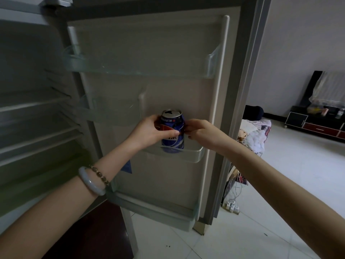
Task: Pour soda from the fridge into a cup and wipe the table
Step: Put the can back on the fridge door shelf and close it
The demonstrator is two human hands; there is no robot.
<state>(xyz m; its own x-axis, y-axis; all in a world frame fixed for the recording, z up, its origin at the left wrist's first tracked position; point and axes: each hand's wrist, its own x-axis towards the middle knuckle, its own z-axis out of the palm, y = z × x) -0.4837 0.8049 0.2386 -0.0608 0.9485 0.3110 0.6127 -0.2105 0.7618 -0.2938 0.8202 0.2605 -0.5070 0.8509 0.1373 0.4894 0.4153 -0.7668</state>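
A blue soda can (172, 122) with a red and white logo stands upright in a clear door shelf (194, 155) of the open fridge door (168, 53). Its top looks opened. My left hand (149, 130) wraps the can's left side, thumb across the front. My right hand (203, 132) touches the can's right side with its fingertips. No cup or table shows in the head view.
The fridge interior (33, 113) with bare shelves is at the left. Two more clear door shelves (130, 64) sit above. To the right lie white floor tiles (280, 184), a heap of bedding (255, 135), a power strip with cables (232, 207) and a dark TV cabinet (317, 126).
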